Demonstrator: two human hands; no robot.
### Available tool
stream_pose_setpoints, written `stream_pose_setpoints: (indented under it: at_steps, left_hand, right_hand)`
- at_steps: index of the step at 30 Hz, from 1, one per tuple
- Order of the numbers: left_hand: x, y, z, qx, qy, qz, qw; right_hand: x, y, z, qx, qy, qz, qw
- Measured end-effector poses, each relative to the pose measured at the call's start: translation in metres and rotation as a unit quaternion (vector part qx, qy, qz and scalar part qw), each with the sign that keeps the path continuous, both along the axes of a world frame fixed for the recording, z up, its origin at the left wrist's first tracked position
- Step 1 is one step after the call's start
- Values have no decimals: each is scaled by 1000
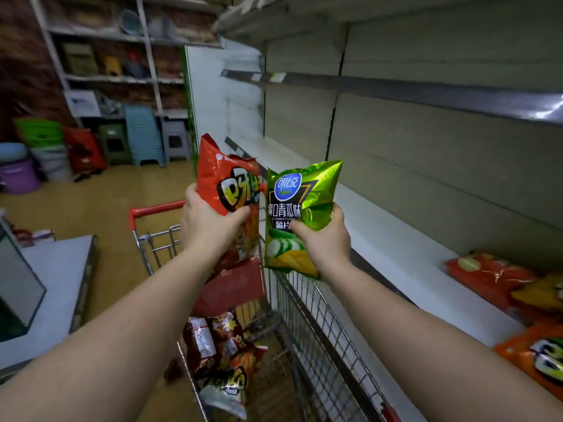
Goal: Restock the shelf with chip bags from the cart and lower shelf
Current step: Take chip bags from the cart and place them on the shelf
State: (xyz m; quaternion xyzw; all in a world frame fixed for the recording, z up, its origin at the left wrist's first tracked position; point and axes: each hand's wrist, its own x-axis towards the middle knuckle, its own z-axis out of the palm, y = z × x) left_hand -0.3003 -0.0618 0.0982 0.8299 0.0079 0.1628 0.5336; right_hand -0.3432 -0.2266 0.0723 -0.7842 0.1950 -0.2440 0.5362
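Observation:
My left hand (204, 223) grips a red chip bag (228, 184), held upright above the wire cart (320, 330). Beside it, my right hand (326, 239) grips a green cucumber-flavour chip bag (298, 202), also upright; the two bags nearly touch. Both are raised in front of the long white shelf (380, 233) on the right. More red and brown chip bags (219, 354) lie in the bottom of the cart. Orange and red chip bags (493, 275) lie on the shelf at the near right.
The cart has a red handle (158, 208) at its far end. A white counter (54, 284) stands at the left. Stacked plastic stools (143, 135) and tubs line the back wall. An upper shelf (396, 89) runs above the white one.

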Motion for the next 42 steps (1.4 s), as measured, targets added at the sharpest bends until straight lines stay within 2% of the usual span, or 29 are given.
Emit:
stream_pose_setpoints:
  at_steps: [11, 20, 31, 42]
  left_hand:
    - [-43, -1, 95, -37, -110, -95, 989]
    - [-33, -27, 150, -78, -149, -235, 957]
    - [-83, -96, 189, -121, -151, -436, 879]
    - [-176, -169, 195, -135, -93, -597, 785]
  right_hand:
    - [-58, -8, 99, -57, -112, -37, 991]
    - [-108, -24, 164, -81, -180, -145, 970]
    - [-218, -51, 210, -140, -189, -323, 917]
    - [-341, -65, 212, -132, -173, -458, 862]
